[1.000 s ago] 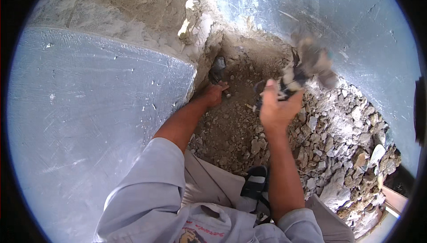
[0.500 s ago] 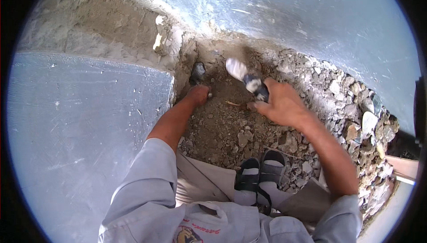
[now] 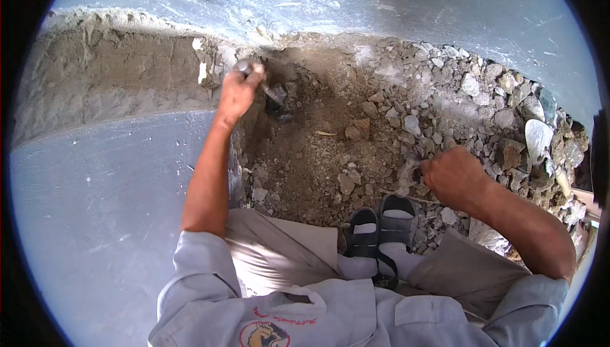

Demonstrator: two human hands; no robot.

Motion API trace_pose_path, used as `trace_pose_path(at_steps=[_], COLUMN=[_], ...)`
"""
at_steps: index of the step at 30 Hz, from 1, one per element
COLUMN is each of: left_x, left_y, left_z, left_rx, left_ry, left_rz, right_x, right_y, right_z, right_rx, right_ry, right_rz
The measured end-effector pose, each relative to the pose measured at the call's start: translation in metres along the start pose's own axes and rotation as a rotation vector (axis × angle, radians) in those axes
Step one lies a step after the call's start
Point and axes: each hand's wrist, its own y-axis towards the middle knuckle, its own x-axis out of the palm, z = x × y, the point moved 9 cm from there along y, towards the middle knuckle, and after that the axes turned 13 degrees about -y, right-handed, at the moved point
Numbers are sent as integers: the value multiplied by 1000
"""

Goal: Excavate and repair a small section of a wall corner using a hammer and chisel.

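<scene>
My left hand (image 3: 239,89) is closed round a chisel (image 3: 243,65), whose rounded metal end shows above the fist. A flat greyish part slants from that hand toward a dark stone (image 3: 278,113) in the dug-out corner. Lower and to the right, my right hand (image 3: 454,175) is closed on a hammer (image 3: 408,176). Its pale head is smeared by motion and hangs just above the rubble; the fist hides most of the dark handle. Loose brown soil (image 3: 305,175) with small stones lies between the two hands.
A grey-blue wall (image 3: 381,4) runs along the far side, and a grey-blue panel (image 3: 101,220) stands at left. Broken stones (image 3: 502,105) heap up at right, with a white trowel-shaped piece (image 3: 538,138) among them. My sandalled feet (image 3: 381,232) are on the rubble.
My left hand has lifted from the soil and moved up and left with the chisel. My right hand has dropped down and right with the hammer. The view has shifted slightly.
</scene>
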Motion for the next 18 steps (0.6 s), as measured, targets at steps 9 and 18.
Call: trace_pose_path(at_steps=[9,18], left_x=[-98,-122], left_y=[-142,-267], left_z=[84,90], left_rx=[19,-63], left_ry=[-429,-183], left_rz=[207,242], right_x=[-5,-27], right_y=[15,22], right_z=[14,11], right_rx=[-86,-153], right_ry=[-2,-264], right_rz=[-100,-262])
